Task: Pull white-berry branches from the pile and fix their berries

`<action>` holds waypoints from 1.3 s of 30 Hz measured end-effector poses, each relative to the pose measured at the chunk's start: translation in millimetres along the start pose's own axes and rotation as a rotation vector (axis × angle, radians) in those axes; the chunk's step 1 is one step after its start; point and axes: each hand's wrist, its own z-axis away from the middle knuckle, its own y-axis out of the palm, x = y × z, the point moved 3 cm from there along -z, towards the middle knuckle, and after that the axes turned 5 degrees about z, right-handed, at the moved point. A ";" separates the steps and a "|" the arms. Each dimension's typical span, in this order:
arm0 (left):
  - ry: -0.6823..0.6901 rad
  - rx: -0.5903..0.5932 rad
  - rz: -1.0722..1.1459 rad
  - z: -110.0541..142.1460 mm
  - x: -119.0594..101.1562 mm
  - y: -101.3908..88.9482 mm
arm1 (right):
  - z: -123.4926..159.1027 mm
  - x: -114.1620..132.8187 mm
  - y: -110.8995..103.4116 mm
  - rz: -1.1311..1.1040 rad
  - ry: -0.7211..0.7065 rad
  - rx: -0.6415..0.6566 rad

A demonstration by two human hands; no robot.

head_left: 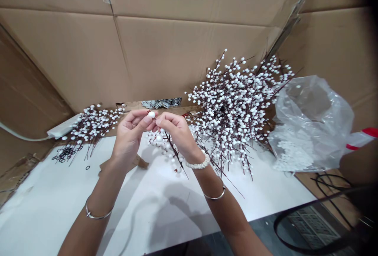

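My left hand (129, 133) is closed, with thumb and fingers pinching a white berry (151, 114). Close beside it, my right hand (180, 134) is closed on the stem of an artificial berry branch (174, 148). The branch's dark brown stem hangs down past the right palm, with more white berries around it. Both sets of fingertips nearly meet at the pinched berry, and exactly how that berry joins the stem is hidden. A big heap of white berry branches (230, 110) lies to the right of my hands, a smaller bunch (93, 124) to the left.
A clear plastic bag (313, 126) with small white pieces stands at the right. Small black rings (65, 153) lie at the left of the white tabletop (59, 209). Cardboard walls (183, 55) enclose the back. A black strap (295, 242) crosses the lower right.
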 end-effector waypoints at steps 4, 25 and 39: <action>0.016 0.002 -0.013 0.0 0.4 -0.2 | 0.1 -0.4 0.4 0.015 0.006 -0.008; 0.022 -0.023 -0.075 3.6 -4.8 2.5 | 3.1 0.3 0.5 0.085 -0.016 0.022; 0.038 -0.006 -0.093 1.8 -5.6 0.6 | 2.5 1.6 1.0 0.086 -0.002 0.056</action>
